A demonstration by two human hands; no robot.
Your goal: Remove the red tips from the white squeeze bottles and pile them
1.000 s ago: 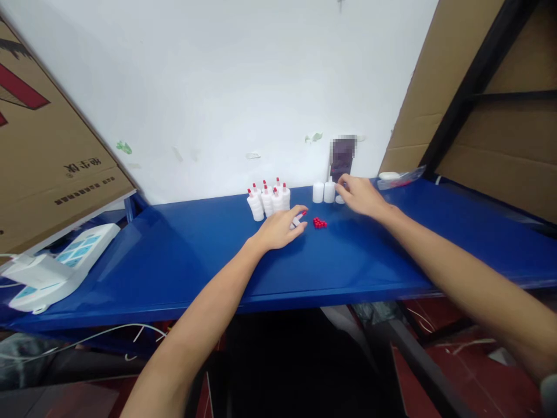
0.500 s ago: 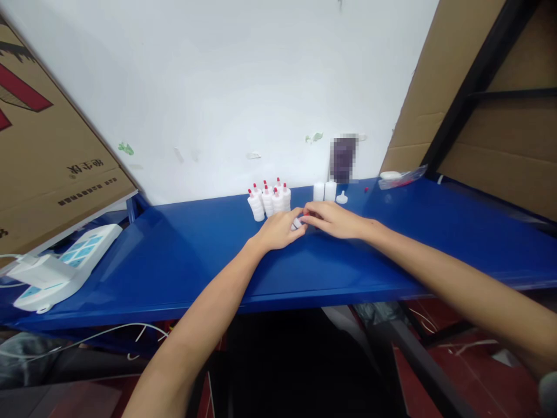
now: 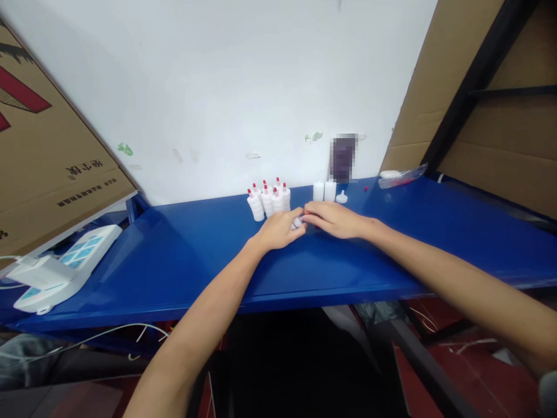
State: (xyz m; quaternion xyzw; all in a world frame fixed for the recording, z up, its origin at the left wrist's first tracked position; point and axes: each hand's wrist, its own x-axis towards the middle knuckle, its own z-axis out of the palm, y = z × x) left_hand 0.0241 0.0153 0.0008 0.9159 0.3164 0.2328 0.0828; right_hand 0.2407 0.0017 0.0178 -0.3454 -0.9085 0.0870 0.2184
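My left hand (image 3: 278,230) is closed around a small white squeeze bottle (image 3: 297,222), mostly hidden by the fingers and tilted toward the right. My right hand (image 3: 334,219) meets it from the other side, fingertips pinched at the bottle's nozzle end, where a red cap is largely covered. Just behind my left hand stand several white ribbed squeeze bottles (image 3: 256,208) with red-tipped nozzles, upright in a cluster. Beyond my right hand are two open-looking white bottles (image 3: 330,191) without nozzles, and a loose white nozzle top (image 3: 342,198) beside them.
A small red cap (image 3: 366,188) lies near the back of the blue table (image 3: 183,255). Farther right is a clear plastic bag (image 3: 402,176). At the left sits a white power strip (image 3: 82,261) with a plugged-in adapter. Cardboard (image 3: 56,133) and a white wall (image 3: 217,87) border the table.
Both hands stay almost in place. The right fingertips have shifted slightly, and the red cap between them shows less than before.
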